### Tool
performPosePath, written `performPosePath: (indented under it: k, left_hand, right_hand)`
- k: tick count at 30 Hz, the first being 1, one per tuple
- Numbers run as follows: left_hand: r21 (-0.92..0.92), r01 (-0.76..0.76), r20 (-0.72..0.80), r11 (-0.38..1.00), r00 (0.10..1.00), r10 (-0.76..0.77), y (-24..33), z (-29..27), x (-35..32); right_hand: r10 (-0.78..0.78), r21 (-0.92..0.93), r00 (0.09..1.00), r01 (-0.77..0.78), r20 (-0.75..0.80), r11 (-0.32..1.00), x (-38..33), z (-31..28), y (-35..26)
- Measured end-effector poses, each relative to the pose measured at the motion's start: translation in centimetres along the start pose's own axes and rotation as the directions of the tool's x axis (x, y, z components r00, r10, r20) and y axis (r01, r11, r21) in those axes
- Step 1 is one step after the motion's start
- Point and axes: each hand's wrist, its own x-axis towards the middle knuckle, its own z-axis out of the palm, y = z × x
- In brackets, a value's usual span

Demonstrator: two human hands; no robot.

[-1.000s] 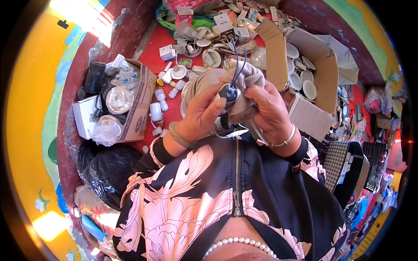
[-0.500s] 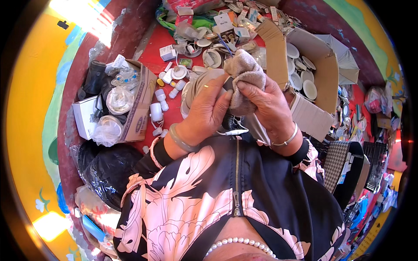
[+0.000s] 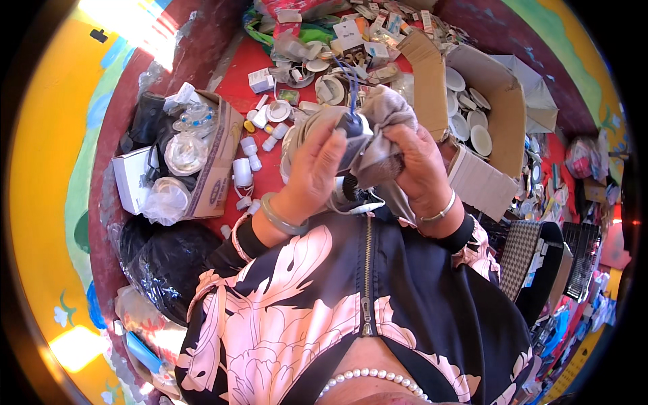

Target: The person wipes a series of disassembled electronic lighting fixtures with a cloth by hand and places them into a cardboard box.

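In front of my chest, my left hand (image 3: 314, 162) is closed around a small light fitting (image 3: 351, 124) with a dark end and a pale body; thin blue wires rise from it. My right hand (image 3: 422, 158) grips a bunched grey-brown cloth (image 3: 383, 165) that lies against the fitting's right side. Fingers and cloth hide part of the fitting. Under the hands, close to the jacket's zip, are a black ribbed part (image 3: 349, 185) and a white cable (image 3: 368, 206). Whether these belong to the held fitting I cannot tell.
At left stands a cardboard box (image 3: 211, 172) of bagged parts, with a black plastic bag (image 3: 162, 260) below it. White bulbs (image 3: 241, 173) lie on the red surface. An open carton (image 3: 503, 101) at right holds round white lamps. Small boxes and fittings are heaped at the far side.
The cloth has shifted slightly right and down, off the fitting's top. More of the fitting's dark end and blue wires now shows. Both hands keep their hold.
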Motion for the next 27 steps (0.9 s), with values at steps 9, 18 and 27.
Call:
performPosePath:
  k: [9, 18, 27]
  left_hand:
    - [-0.654, 0.250, -0.069, 0.714, 0.920, -0.385, -0.1, -2.6, 1.6]
    - [-0.526, 0.215, -0.208, 0.823, 0.906, -0.370, 0.0, -0.4, 3.5]
    - [-0.681, 0.178, -0.127, 0.710, 0.927, -0.354, 0.1, -1.6, 3.1]
  right_hand:
    - [-0.368, -0.068, 0.928, 0.371, 0.056, 0.926, 0.5, 0.6, -2.9]
    - [-0.697, -0.627, 0.514, 0.770, 0.500, 0.118, 4.0, 3.9, -1.3]
    - [-0.394, -0.563, 0.587, 0.805, 0.707, 0.188, 0.5, 2.2, 1.6]
